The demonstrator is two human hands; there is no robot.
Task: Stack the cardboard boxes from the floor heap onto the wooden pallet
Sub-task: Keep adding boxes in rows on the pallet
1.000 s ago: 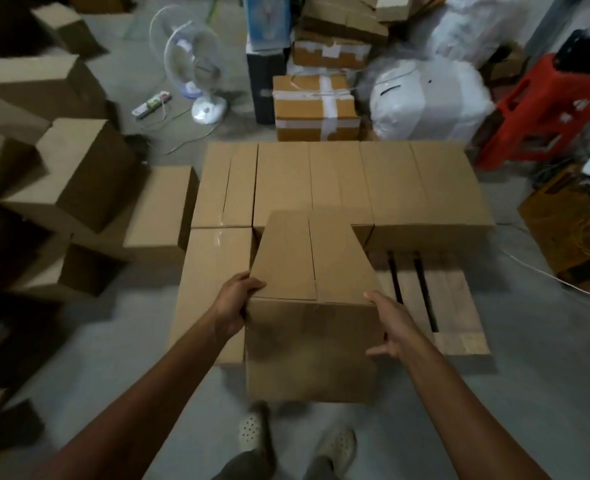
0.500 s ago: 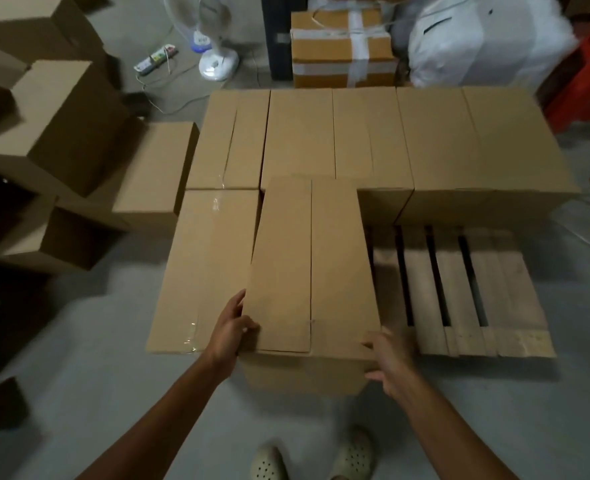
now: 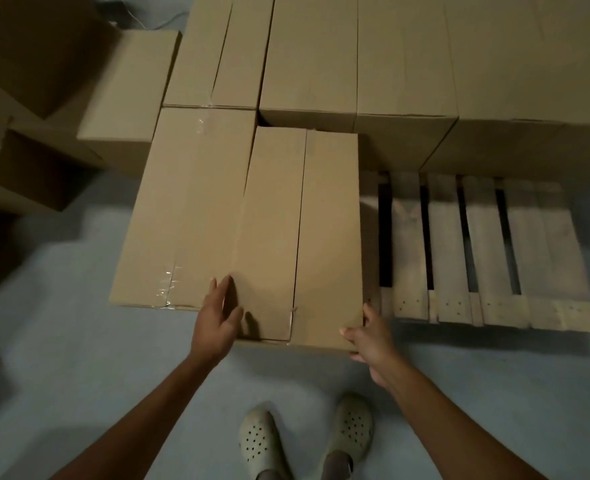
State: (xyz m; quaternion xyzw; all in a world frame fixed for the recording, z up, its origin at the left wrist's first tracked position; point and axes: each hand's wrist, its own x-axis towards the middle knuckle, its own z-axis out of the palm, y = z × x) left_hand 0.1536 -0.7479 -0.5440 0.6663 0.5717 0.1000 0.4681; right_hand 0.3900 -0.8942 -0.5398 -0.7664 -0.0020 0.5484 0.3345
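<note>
A long cardboard box (image 3: 300,230) lies flat on the wooden pallet (image 3: 494,251), tight against a taped box (image 3: 186,216) on its left. My left hand (image 3: 219,315) rests with straight fingers on the box's near left top corner. My right hand (image 3: 369,336) holds the near right corner, fingers against its front face. A back row of several boxes (image 3: 404,57) fills the far side of the pallet. Bare slats show to the right.
The floor heap of cardboard boxes (image 3: 44,98) lies at the left, with one box (image 3: 127,95) against the pallet's left side. Grey concrete floor (image 3: 79,375) runs along the front. My two feet in pale clogs (image 3: 304,434) stand just before the pallet.
The box went from tilted in my hands to lying flat on the pallet beside the taped box. My left hand moved from its side onto its top. The view tipped down and closer.
</note>
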